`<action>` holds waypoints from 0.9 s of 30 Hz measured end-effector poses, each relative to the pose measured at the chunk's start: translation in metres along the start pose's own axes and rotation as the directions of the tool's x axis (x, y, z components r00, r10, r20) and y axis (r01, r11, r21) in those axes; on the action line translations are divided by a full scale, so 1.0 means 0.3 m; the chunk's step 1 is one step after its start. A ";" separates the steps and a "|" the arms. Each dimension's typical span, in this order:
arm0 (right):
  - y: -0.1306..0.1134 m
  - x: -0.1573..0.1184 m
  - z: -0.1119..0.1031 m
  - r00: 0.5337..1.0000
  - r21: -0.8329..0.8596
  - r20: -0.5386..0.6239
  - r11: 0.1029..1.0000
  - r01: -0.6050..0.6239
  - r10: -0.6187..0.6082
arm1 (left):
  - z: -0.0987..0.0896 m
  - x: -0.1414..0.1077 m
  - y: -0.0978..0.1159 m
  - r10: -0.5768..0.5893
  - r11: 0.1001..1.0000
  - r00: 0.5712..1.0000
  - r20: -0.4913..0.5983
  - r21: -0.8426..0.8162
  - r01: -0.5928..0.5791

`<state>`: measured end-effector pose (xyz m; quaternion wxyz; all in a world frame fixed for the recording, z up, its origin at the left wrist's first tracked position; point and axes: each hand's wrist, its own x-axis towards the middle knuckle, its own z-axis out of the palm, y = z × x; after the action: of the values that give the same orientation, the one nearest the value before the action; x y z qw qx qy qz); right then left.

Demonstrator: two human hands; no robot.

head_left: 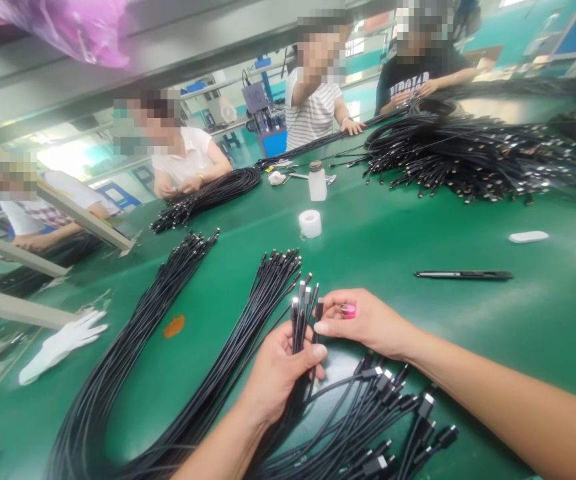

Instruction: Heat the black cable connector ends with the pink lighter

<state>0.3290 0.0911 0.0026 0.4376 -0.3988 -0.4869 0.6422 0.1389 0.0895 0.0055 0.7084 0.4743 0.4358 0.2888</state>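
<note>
My left hand (283,373) is wrapped round several black cables, their connector ends (308,293) pointing up above the thumb. Beside it, my right hand (355,320) pinches one cable's connector (319,310) between thumb and fingertips. A small pink object (349,311) shows at the curled fingers of that hand; its kind is unclear. Below my hands, loose cables (383,400) fan out with black plugs and metal tips. To the left, a long bundle of black cables (238,340) bends in a curve, with a second stretch of cables (153,300) farther left.
On the green table (368,247) are a white tape roll (311,224), a bottle (317,183), a black utility knife (463,275), a white oval piece (529,237) and a white glove (63,347). A big cable heap (458,153) lies at the back right. Several people sit opposite.
</note>
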 end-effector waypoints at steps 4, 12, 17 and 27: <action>-0.007 -0.004 0.008 0.998 0.045 -0.057 0.999 -0.005 0.008 | -0.001 0.000 -0.007 0.015 0.999 1.000 -0.006 0.037 -0.015; -0.020 -0.003 0.010 0.997 0.120 -0.069 0.992 -0.032 0.041 | 0.003 0.004 0.006 0.047 0.999 0.999 -0.025 0.003 -0.047; -0.017 -0.005 0.005 0.999 0.114 -0.050 0.993 -0.004 0.010 | 0.006 0.005 0.010 0.044 0.999 0.999 -0.028 -0.010 -0.044; -0.015 -0.005 0.007 0.997 0.106 -0.074 0.994 -0.011 0.018 | 0.005 0.006 0.010 0.041 0.999 0.999 -0.029 -0.001 -0.041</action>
<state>0.3283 0.0898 0.0077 0.4714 -0.4025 -0.4326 0.6547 0.1410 0.0914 0.0079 0.6963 0.4782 0.4361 0.3102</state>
